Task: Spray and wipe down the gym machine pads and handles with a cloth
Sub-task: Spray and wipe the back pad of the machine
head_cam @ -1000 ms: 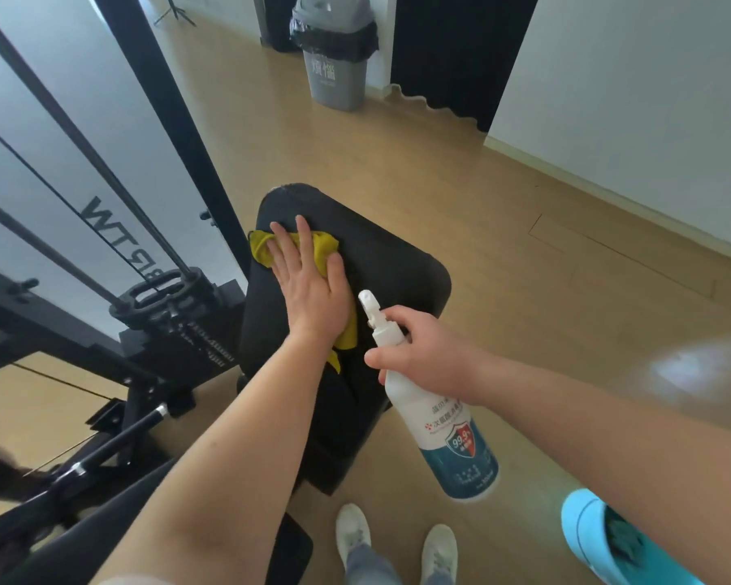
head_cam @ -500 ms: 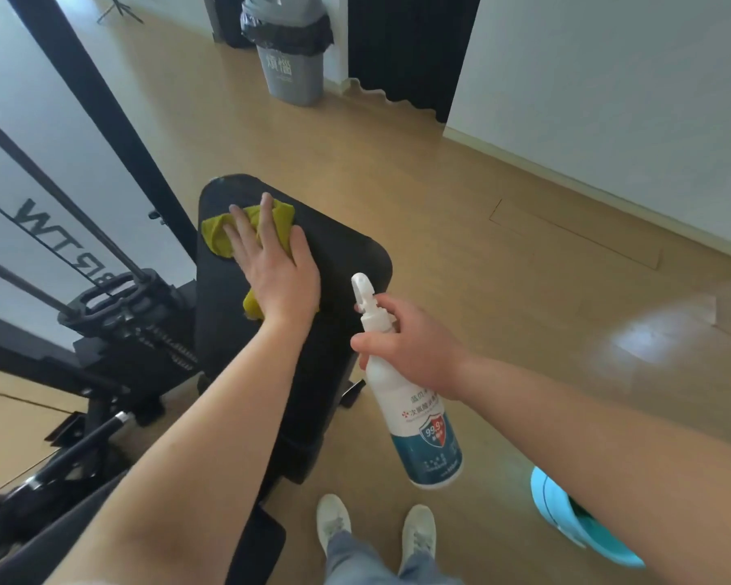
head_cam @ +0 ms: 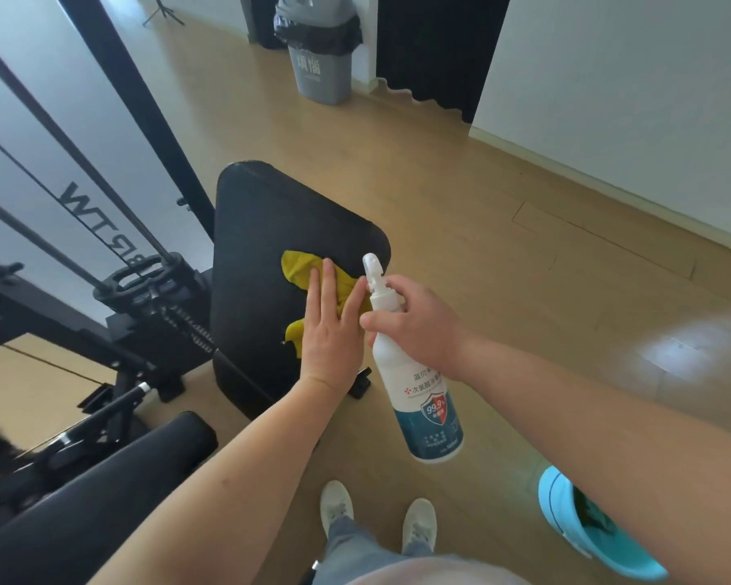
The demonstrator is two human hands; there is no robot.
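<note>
Since the earlier frames, the left hand (head_cam: 330, 335) has slid the yellow cloth (head_cam: 300, 268) from the far end of the black bench pad (head_cam: 262, 221) toward its near right edge. That hand lies flat, fingers straight, pressing the cloth onto the pad. Just right of the pad, the right hand (head_cam: 418, 327) grips a disinfectant spray bottle (head_cam: 423, 407) by its neck. Wiping appears under way; the pad's near end probably comes next. Much of the cloth hides beneath the hand, and the trigger finger is unclear.

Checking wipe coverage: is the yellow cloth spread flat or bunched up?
Bunched: the yellow cloth shows crumpled folds under the flat left hand.
</note>
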